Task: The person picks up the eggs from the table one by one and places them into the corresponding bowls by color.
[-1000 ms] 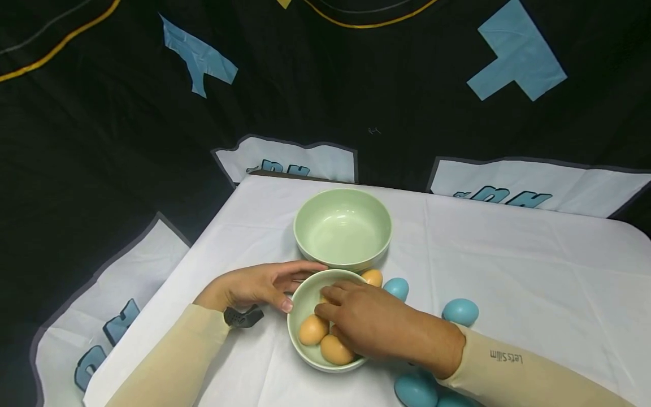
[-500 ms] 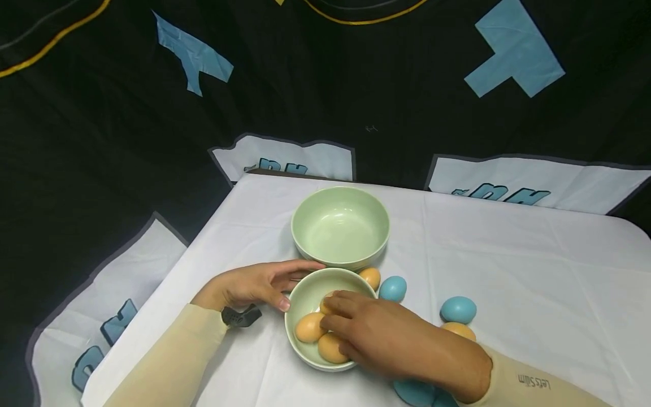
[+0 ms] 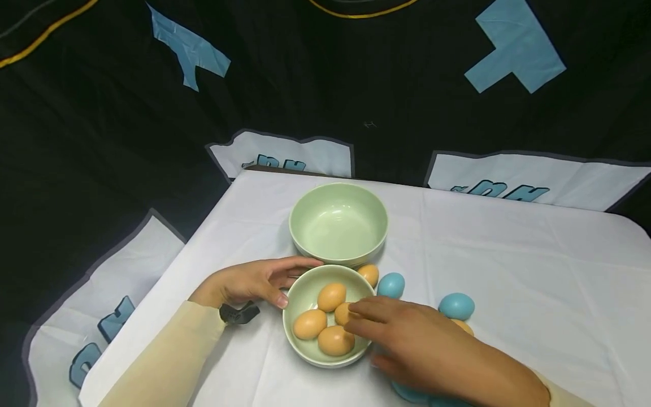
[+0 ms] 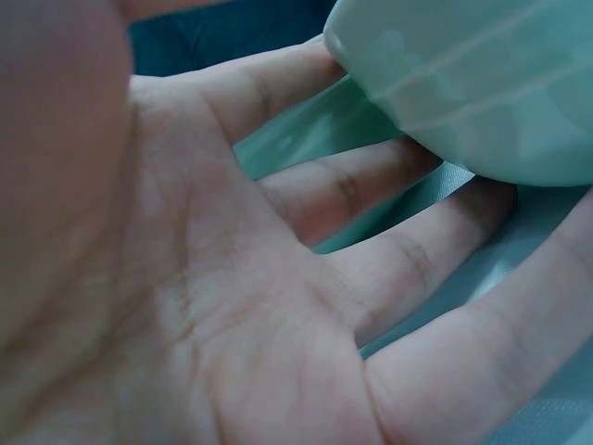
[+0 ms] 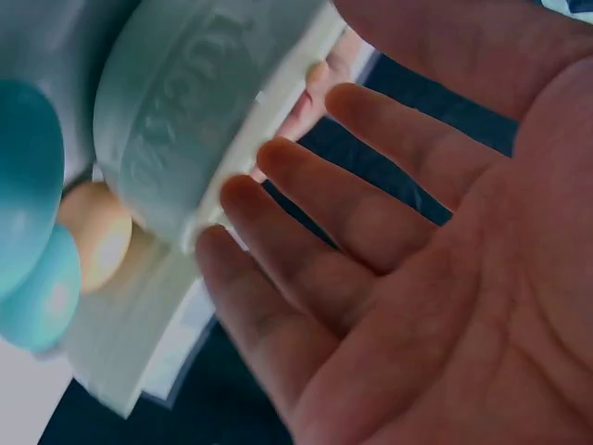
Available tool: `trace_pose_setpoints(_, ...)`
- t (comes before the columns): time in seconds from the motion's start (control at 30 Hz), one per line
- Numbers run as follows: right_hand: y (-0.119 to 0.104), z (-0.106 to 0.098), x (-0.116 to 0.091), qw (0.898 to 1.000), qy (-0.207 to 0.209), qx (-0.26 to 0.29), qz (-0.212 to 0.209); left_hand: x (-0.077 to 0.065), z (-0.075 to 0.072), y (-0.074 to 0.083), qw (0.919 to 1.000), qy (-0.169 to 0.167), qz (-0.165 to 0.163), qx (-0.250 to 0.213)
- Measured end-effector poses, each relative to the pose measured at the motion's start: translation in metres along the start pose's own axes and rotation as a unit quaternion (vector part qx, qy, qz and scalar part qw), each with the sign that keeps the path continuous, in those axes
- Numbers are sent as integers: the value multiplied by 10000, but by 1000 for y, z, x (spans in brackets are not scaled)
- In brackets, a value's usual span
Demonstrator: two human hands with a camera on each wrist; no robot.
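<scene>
A small green bowl [image 3: 292, 346] holds several orange-tan eggs [image 3: 331, 297]. My left hand [image 3: 249, 282] lies along its left side, thumb by the rim and fingers extended toward the back; in the left wrist view, the straight fingers [image 4: 352, 185] reach under and beside the bowl [image 4: 482, 93]. My right hand [image 3: 414, 339] is over the bowl's right edge, its palm bare in the right wrist view with nothing held. Its fingertips hide part of one egg [image 3: 342, 314] in the bowl. Behind stands a larger green bowl [image 3: 338, 226] with nothing in it.
Right of the bowls lie an orange egg [image 3: 369, 275] and a blue egg [image 3: 391, 285]. Farther right are another blue egg [image 3: 456, 306] and a partly hidden orange egg [image 3: 463, 326]. More blue eggs [image 3: 409, 393] show below my right hand. White cloth [image 3: 534, 271] covers the table.
My right hand has let go of an egg in the small bowl and drawn back to the right, uncovering the eggs there. The left hand has stayed at the bowl.
</scene>
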State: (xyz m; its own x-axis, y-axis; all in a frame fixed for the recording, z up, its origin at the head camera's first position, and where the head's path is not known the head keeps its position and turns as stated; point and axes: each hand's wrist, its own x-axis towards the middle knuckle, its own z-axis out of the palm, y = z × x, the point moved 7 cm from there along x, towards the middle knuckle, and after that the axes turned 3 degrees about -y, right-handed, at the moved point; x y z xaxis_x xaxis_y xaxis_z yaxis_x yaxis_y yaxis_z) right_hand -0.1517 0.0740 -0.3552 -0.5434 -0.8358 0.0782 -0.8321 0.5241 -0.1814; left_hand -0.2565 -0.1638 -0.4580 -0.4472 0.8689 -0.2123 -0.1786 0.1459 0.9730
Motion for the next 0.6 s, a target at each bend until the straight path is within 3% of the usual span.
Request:
trace_pose_setpoints(0.17, 12, -4, -17, 9990, -84, 70, 427, 1, -1, 1, 9999, -60, 87, -1)
trace_pose_setpoints(0.3, 25, -5, -20, 9973, -55, 213, 699, 1, -2, 1, 9999, -66, 103, 47)
trace_pose_setpoints(0.47, 45, -12, -9, 9934, 543, 181, 998, 1, -3, -1, 10000, 2, 41, 60)
trace_pose_setpoints(0.6, 59, -11, 4, 9929, 876, -23, 802, 1, 0, -1, 10000, 29, 27, 41)
